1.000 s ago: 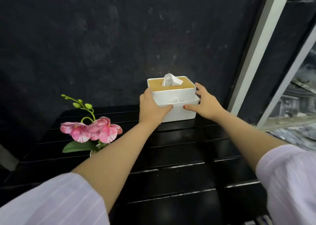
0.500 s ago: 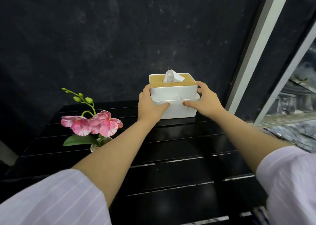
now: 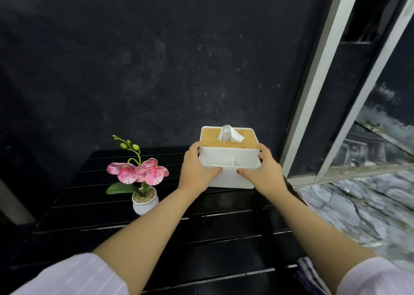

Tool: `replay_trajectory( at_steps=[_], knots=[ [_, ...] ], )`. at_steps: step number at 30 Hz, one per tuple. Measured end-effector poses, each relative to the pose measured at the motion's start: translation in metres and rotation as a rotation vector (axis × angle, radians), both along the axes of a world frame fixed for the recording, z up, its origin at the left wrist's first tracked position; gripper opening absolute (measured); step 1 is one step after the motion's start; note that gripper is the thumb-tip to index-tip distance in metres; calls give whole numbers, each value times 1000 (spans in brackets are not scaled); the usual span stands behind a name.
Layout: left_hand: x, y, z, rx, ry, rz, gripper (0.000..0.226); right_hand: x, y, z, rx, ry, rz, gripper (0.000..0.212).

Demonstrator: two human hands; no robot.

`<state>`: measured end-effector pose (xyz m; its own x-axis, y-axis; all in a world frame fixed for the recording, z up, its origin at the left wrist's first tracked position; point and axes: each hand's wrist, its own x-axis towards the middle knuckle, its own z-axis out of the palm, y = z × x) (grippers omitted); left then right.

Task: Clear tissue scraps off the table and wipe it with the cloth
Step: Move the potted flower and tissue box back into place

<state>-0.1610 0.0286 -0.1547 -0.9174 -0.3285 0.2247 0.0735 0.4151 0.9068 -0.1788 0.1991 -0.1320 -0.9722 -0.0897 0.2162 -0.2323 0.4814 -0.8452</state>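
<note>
A white tissue box (image 3: 229, 158) with a wooden lid and a tissue (image 3: 229, 133) sticking up from it stands at the back right of the black slatted table (image 3: 201, 227). My left hand (image 3: 194, 171) grips its left side and my right hand (image 3: 262, 171) grips its right side, thumbs on the front. A blue-and-white striped cloth (image 3: 310, 274) shows at the table's near right edge, partly under my right arm. No tissue scraps are visible on the table.
A small white pot with pink orchid flowers (image 3: 140, 176) stands on the table left of the box. A dark wall (image 3: 156, 59) rises behind. To the right are a metal door frame (image 3: 313, 88) and a marble floor (image 3: 358, 205).
The view has shifted so the box and both hands sit lower and more central in the frame; the flower pot and striped cloth have come into view. Both hands keep their hold on the box.
</note>
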Motion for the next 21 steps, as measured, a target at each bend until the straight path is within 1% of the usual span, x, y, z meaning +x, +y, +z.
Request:
replay_trajectory(
  at_steps=[5,9,14,21],
  knots=[
    [31,1,6,-9,-25,-37,77,38,-1,4,-48,8,-14,65],
    [56,0,11,-18,-43,-60,79,61,-1,4,-75,7,-17,54],
    [82,-3,13,-30,-45,-84,77,89,-2,-4,-91,19,-52,62],
    [104,-3,19,-24,-70,-113,78,111,-1,-5,-79,9,-58,63]
  ],
)
